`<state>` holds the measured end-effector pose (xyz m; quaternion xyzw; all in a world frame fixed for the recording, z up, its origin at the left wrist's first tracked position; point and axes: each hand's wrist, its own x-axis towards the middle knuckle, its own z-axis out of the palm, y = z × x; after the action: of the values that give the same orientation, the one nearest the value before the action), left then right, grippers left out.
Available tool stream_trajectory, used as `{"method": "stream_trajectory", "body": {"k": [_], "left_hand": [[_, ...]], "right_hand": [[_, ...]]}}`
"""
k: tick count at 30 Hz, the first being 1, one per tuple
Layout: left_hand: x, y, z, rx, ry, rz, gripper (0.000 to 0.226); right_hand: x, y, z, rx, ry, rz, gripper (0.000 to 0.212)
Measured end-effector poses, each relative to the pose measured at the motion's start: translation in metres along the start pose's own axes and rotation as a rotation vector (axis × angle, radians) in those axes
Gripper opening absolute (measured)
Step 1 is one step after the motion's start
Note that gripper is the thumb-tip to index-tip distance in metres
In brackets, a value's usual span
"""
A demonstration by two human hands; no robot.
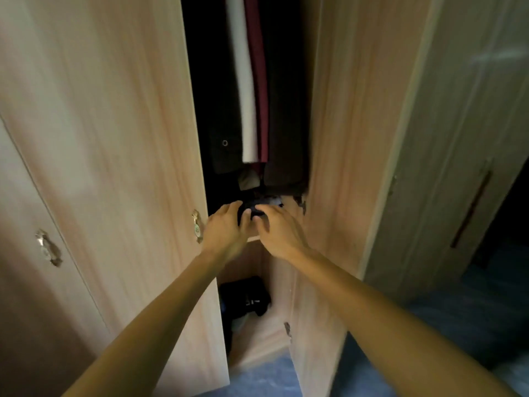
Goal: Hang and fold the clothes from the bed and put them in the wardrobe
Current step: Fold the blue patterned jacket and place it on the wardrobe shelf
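Blue floor (pixel 257 379) recorded nearest, below open wardrobe doors (pixel 114 138). Beyond, found left hand (pixel 226 227) and right hand (pixel 279 233) side by side at shelf edge (pixel 253 239), both holding dark folded garment (pixel 252 209); fingers held together and curled over its top, thumbs in front. Garment resting at front of shelf, under hanging clothes (pixel 249 96). Long axis judged to run left to right along shelf edge; facing end not determinable through blur and shadow. Judged step: stowing folded item. Next move judged to call for flat push rearward, clear of hems above, then release of both hands.
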<state>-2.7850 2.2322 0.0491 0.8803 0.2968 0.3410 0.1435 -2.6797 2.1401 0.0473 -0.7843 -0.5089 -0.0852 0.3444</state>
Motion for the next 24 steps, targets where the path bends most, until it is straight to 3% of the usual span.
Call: {"method": "stream_trajectory", "body": {"k": [6,8,14,17,19,22,24], "left_hand": [[-0.034,0.073,0.022,-0.063,-0.04,0.09,0.041],[-0.034,0.099,0.026,-0.08,-0.051,0.12,0.05],[-0.025,0.164,0.042,-0.061,-0.052,0.202,0.052],[-0.017,0.179,0.054,0.006,-0.043,0.24,0.042],[-0.007,0.184,0.062,0.048,-0.034,0.221,0.048],[0.004,0.186,0.069,0.088,-0.013,0.177,0.046],[0.007,0.184,0.069,0.13,0.023,0.144,0.039]], "right_hand": [[-0.067,0.048,-0.072,-0.023,0.063,0.148,0.034],[-0.081,0.063,-0.097,0.015,0.116,0.189,0.032],[-0.086,0.11,-0.152,0.083,0.255,0.371,0.037],[-0.069,0.134,-0.164,0.053,0.239,0.404,0.047],[-0.055,0.148,-0.165,0.044,0.174,0.406,0.05],[-0.036,0.161,-0.156,0.039,0.125,0.318,0.029],[-0.029,0.161,-0.147,0.092,0.163,0.31,0.026]]}}
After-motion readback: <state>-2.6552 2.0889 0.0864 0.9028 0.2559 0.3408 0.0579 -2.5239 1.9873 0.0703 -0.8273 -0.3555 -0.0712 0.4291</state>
